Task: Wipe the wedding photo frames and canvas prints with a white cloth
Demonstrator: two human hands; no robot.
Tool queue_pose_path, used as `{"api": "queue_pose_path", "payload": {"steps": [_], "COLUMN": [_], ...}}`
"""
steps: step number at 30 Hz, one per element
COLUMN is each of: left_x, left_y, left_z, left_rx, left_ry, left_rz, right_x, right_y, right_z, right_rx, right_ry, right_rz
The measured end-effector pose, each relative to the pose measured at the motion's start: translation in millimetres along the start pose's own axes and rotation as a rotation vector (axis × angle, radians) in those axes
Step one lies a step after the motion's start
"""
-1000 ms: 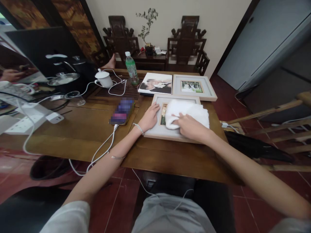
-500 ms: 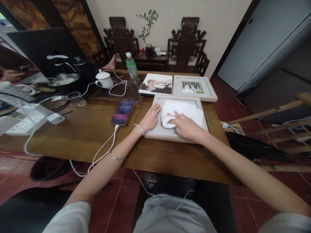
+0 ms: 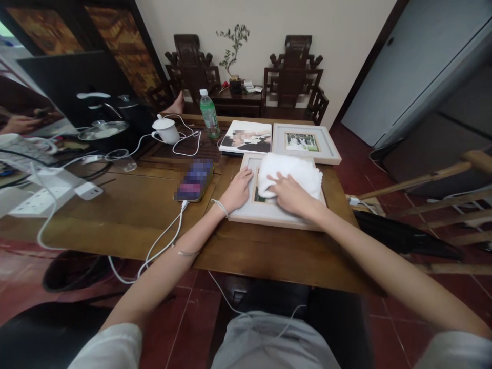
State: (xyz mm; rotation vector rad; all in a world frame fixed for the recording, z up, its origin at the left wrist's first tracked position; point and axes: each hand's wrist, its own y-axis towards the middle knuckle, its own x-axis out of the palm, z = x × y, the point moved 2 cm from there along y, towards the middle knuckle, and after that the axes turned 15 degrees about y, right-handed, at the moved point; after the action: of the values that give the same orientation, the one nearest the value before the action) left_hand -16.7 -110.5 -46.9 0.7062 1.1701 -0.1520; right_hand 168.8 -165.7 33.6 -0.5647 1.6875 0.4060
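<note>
A pale wooden picture frame [image 3: 269, 214] lies flat on the brown table [image 3: 126, 215] in front of me. My left hand [image 3: 238, 188] rests on the frame's left edge, fingers flat and spread. A folded white cloth [image 3: 292, 171] lies over the frame's glass, covering most of the photo. My right hand [image 3: 289, 195] presses down on the cloth's near part, fingers extended over it.
Beyond lie a second framed photo [image 3: 305, 143] and an unframed print [image 3: 246, 137]. A phone [image 3: 194, 180] on a white cable sits left of the frame. Farther back stand a green bottle [image 3: 209, 114], a white cup [image 3: 166, 130], a power strip [image 3: 49, 184] and two dark chairs.
My right hand has slid the cloth across the glass, first toward the left, then up toward the far edge. The left hand has stayed on the frame's edge.
</note>
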Motion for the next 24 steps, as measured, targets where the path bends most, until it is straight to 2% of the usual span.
{"api": "queue_pose_path", "payload": {"steps": [5,8,11,16,20,24], "left_x": [-4.7,-8.7,-8.9,-9.1,-9.8,-5.6], "left_y": [2,3,3,1,1,0], "left_z": [8,11,11,10,14,10], "left_rx": [-0.031,-0.087,-0.132,-0.18,-0.125,-0.053], "left_ry": [-0.017,-0.054,-0.117,-0.207,-0.181,-0.115], "left_rz": [-0.008,-0.029,-0.053,-0.052,-0.045,-0.026], "right_x": [-13,-12,-1,13,14,15], "right_y": [-46,-56,-45,-4,29,60], "right_z": [-42,-62,-70,-49,-22,0], "right_rx": [-0.124,-0.162,-0.141,-0.008,0.006,0.032], "right_ry": [0.174,0.179,0.141,0.053,-0.041,-0.127], "right_rz": [-0.185,-0.161,-0.092,-0.08,0.075,0.17]}}
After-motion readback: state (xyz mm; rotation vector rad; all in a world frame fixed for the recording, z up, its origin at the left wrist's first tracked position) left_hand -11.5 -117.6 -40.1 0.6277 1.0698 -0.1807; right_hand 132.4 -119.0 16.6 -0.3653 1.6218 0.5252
